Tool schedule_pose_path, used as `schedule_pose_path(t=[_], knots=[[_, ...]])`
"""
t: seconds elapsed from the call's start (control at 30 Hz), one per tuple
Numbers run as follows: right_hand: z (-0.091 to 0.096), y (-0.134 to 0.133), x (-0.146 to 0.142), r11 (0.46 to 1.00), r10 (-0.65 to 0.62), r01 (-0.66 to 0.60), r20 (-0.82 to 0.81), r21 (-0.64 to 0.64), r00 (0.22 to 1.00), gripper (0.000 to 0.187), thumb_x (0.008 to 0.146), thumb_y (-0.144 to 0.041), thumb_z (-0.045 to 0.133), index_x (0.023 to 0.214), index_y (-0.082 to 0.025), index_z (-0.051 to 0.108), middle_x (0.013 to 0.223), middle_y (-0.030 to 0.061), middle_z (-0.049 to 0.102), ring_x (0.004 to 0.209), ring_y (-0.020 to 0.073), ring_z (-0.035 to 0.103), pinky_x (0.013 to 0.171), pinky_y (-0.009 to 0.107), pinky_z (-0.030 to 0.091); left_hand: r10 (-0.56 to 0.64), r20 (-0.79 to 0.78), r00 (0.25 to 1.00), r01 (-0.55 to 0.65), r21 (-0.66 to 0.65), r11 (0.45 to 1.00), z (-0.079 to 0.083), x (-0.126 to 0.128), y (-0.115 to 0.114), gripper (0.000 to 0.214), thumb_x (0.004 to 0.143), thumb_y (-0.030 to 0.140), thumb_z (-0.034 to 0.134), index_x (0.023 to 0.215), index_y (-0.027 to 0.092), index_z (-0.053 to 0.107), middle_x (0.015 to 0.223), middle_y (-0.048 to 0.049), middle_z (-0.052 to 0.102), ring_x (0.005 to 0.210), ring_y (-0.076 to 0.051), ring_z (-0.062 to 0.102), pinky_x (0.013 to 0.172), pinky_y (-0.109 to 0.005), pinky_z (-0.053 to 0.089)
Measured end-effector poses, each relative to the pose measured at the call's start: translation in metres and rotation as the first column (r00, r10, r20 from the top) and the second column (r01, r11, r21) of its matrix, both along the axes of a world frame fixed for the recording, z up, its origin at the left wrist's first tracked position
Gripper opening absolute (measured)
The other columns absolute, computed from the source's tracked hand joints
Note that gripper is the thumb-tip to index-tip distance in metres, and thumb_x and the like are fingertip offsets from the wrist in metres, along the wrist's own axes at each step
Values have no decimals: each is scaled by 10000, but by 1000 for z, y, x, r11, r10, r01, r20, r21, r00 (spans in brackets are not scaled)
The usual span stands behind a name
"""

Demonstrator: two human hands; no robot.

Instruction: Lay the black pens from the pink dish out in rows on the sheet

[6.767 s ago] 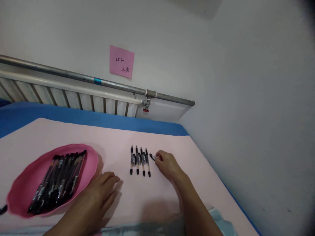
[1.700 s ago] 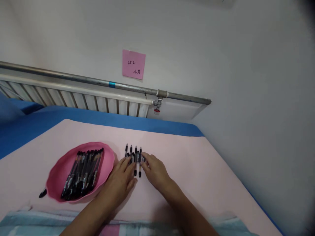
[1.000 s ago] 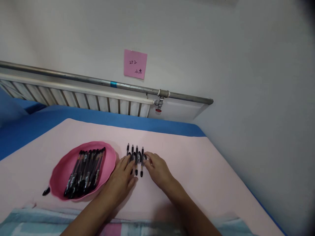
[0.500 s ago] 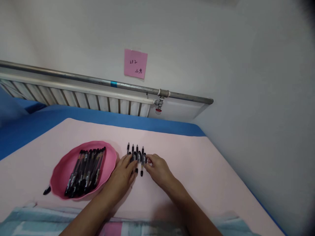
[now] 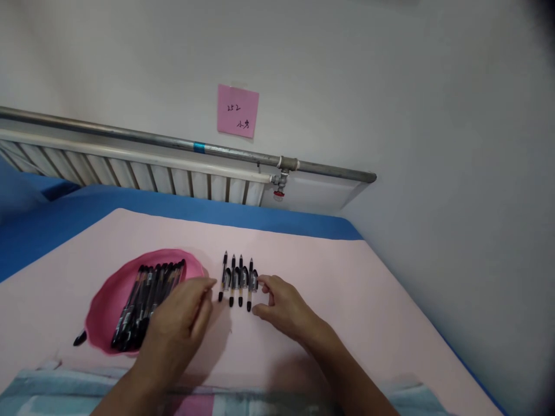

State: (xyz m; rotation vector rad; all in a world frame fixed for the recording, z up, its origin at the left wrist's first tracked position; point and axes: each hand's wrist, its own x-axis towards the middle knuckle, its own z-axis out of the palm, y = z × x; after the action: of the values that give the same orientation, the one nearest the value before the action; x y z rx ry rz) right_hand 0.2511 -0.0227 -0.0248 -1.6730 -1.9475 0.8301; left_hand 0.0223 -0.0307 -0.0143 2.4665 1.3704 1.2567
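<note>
Several black pens (image 5: 241,289) lie uncapped in a row on the pink table surface, tips pointing away from me. Beside each rests a clear pen cap with a black end; the rightmost pen cap (image 5: 254,281) is close to my right fingertips. My right hand (image 5: 284,303) has thumb and index finger apart at the row's right side; whether it touches that cap I cannot tell. Over the right side of a pink bowl (image 5: 100,300) hovers my left hand (image 5: 180,318), loosely bent with nothing visible in it. Many capped pens (image 5: 145,294) fill the bowl, partly hidden by this hand.
A black-ended piece (image 5: 80,338) pokes out left of the bowl. Blue surface (image 5: 260,215) borders the pink one at the back. Behind stand a white radiator (image 5: 143,173) and a metal pipe (image 5: 243,155) along the wall, with a pink note (image 5: 238,111) above.
My left hand has let go of the pens and moved left to the bowl, uncovering the row's left end. My right thumb has drawn back slightly, widening the gap to the index finger.
</note>
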Motion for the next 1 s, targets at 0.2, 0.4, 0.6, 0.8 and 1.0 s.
schedule_pose_path(t=[0.2,0.4,0.6,0.8,1.0], knots=[[1,0,-5,998,38,-44,97,53,995,483,672,-259,667,1133,-223,528,978,38,568,812,171,515,683,260,364,210,5,978,-209,-79,975,10,-23,17,210,853,264,443,975,183,594,967,-64,664,867,-207,606,738,-298,462],[-2,2,-6,997,29,-38,144,60,989,456,659,-303,680,1083,-205,547,958,42,568,810,178,519,661,259,369,372,40,928,-356,-212,910,23,-34,20,219,818,329,481,955,233,621,945,-18,671,829,-196,610,709,-281,460],[-7,5,-3,996,1,-7,68,91,998,508,656,-291,663,1143,-201,549,948,44,585,793,177,539,715,285,399,600,30,800,-559,-330,761,36,-64,31,231,810,332,449,938,229,611,895,-9,671,741,-166,618,703,-259,458],[-4,11,3,983,-180,174,-186,-48,966,409,745,-428,568,1077,-191,587,813,27,591,700,157,549,643,274,420,490,-329,807,-590,-485,645,29,-83,40,222,806,340,423,792,230,616,702,-12,675,671,-194,621,560,-259,400],[-4,11,3,976,-217,214,-224,-39,950,349,740,-448,571,986,-205,619,736,10,588,669,160,547,624,274,414,394,-466,792,-599,-475,644,22,-74,39,196,769,384,498,741,205,570,782,-70,670,720,-239,615,551,-288,373]])
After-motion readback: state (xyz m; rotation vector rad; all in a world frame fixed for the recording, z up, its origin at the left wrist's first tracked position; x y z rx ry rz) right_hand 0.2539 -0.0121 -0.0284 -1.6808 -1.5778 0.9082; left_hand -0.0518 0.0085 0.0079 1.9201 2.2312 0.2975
